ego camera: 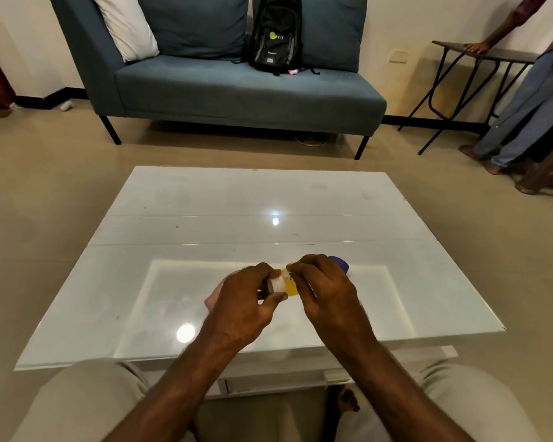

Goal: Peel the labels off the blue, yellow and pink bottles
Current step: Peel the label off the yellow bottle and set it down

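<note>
So we're mid-task here, I'd say on the second of three at best. The left hand (248, 301) is clamped around the white-capped end of a small translucent yellow plastic bottle (290, 287), holding it sideways just above the table, while the right hand (324, 287) pinches at the top edge of the bottle, thumb and forefinger together on what looks like a pale corner of the label (287, 275). Can't tell how much of it has lifted, the fingers hide most of it.

The dark blue plastic bottle (340, 263) sits on the table right behind the right hand, mostly hidden, so no idea whether its label is off. Something pinkish (212, 298) peeks out under the left hand, probably the pink bottle, same story.

Surface is a glossy white glass-topped coffee table (205, 218), reflecting ceiling lights. Behind it there's a blue-grey fabric sofa (237, 90) with a black backpack (276, 33) on it, beige tile floor, and another person standing by a dark folding table (492, 54) at the far right.
</note>
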